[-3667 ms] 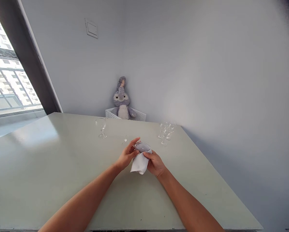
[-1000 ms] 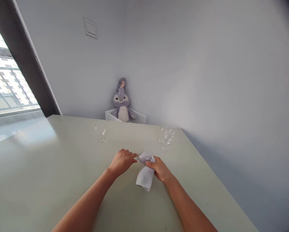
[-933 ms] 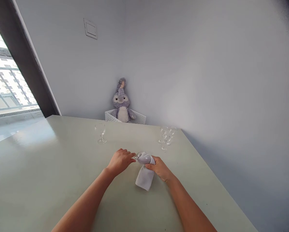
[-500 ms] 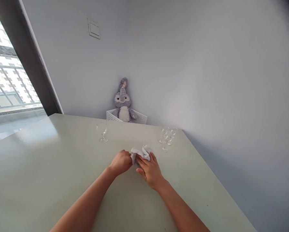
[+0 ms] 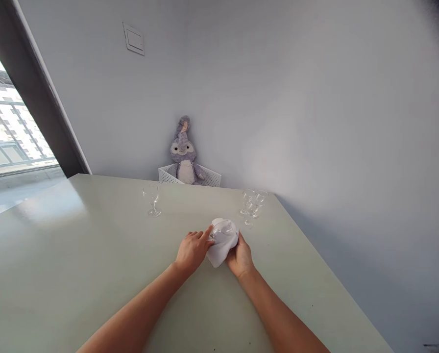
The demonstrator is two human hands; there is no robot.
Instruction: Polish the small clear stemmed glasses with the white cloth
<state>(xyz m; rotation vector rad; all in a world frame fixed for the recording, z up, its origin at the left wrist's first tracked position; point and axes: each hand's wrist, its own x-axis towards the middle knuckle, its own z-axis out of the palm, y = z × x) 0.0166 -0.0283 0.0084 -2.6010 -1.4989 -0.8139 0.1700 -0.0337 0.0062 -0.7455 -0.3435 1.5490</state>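
A stemmed glass (image 5: 225,228) lies tilted on its side against a white cloth (image 5: 218,253), just above the table. My left hand (image 5: 193,250) pinches its stem end between thumb and forefinger, the other fingers curled loosely. From the right, my right hand (image 5: 241,259) cups the cloth around the bowl, its fingers mostly hidden behind the fabric. Another stemmed glass (image 5: 153,200) stands upright farther back on the left. Several more stemmed glasses (image 5: 251,203) are grouped upright at the back right.
The pale glossy table (image 5: 76,264) meets a wall along its right edge. Past its far edge, a plush toy (image 5: 184,159) sits in a white perforated basket (image 5: 212,180) in the corner. A window with a railing (image 5: 13,132) is at the left.
The cloth has turned and spread, so the glass now shows on it. My left hand has gone from a fist to a pinch at the stem; my right hand has rolled palm-up under the cloth.
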